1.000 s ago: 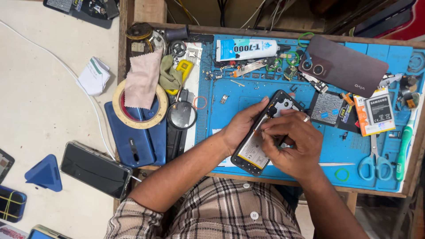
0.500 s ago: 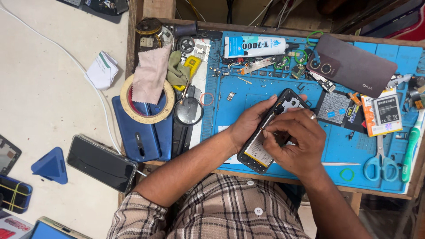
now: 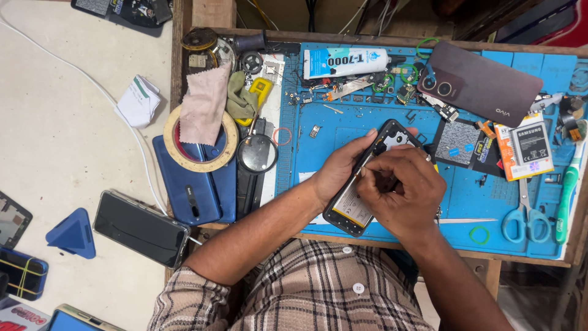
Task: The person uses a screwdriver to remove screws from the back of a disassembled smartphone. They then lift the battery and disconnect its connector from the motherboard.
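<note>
An opened phone (image 3: 354, 207) with its back cover off and battery showing lies tilted over a blue work mat (image 3: 478, 190). My left hand (image 3: 339, 168) grips its left edge. My right hand (image 3: 401, 193) rests on top of the phone, fingertips pinched on something inside near the upper middle; what they pinch is hidden. A dark phone back cover (image 3: 481, 83) lies at the mat's far right. A glue tube (image 3: 346, 61) lies at the mat's far edge.
Scissors (image 3: 523, 217), a green toothbrush (image 3: 568, 190), a loose battery (image 3: 531, 147) and small parts sit right. A magnifier (image 3: 257, 153), tape roll (image 3: 201, 140), cloth (image 3: 205, 101) and blue phone (image 3: 196, 187) sit left. A black phone (image 3: 141, 227) and blue triangle pick (image 3: 73, 233) lie on the pale surface.
Both hands stay on the opened phone; my right fingers have shifted slightly over its upper part. The view has drifted a little.
</note>
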